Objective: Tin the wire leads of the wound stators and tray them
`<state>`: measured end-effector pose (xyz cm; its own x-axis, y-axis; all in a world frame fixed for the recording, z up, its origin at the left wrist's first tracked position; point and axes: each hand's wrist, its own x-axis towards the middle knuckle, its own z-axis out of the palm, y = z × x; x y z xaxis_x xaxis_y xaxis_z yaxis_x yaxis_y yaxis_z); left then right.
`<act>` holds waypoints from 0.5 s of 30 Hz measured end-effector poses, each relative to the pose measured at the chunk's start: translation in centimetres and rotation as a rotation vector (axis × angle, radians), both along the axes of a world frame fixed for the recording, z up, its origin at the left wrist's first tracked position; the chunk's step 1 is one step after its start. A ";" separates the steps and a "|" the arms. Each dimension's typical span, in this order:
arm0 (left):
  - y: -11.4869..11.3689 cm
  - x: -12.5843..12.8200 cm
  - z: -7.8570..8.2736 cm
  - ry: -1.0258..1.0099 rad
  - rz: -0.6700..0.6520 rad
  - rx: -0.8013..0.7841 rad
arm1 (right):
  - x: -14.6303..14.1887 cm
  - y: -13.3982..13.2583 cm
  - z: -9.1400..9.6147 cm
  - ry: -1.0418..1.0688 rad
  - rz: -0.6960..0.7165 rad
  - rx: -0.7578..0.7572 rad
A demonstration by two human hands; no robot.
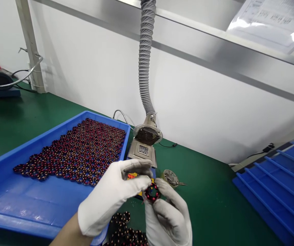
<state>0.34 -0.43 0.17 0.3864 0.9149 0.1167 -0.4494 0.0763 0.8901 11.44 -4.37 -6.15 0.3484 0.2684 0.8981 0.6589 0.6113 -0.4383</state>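
Note:
A small black ring core wound with red wire (pixel 147 197) is pinched in the gloved fingers of my right hand (pixel 171 215). My left hand (pixel 111 191), also in a white glove, is closed at the ring's upper left, its thumb tip against the ring and its fingers curled above. The fingertips of both gloves look greyed. Behind my hands stands a solder pot station with a metal top (pixel 143 150) and a partly covered red digital display (pixel 131 176). Below them lies a loose heap of similar wound rings (pixel 129 234).
At left, a big blue tray (pixel 34 201) holds packed rows of wound rings (pixel 85 150). A fume hose (pixel 146 61) hangs down to a round hood (pixel 148 134). Right of the station sits a small round tin (pixel 171 177). Stacked blue trays (pixel 277 184) stand at far right.

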 end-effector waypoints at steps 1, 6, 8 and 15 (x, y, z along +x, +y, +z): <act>0.0 0.3 0.0 0.009 -0.004 -0.006 | -0.1 0.0 0.1 0.008 -0.002 -0.004; 0.1 0.9 -0.4 0.024 0.140 -0.006 | 0.7 0.1 0.4 -0.057 0.038 -0.023; 0.2 0.4 -0.5 0.022 0.244 0.027 | 1.4 0.1 0.3 -0.038 0.105 -0.044; 0.4 -4.3 -4.3 0.707 0.442 0.356 | 6.5 2.6 2.0 0.223 0.345 -0.545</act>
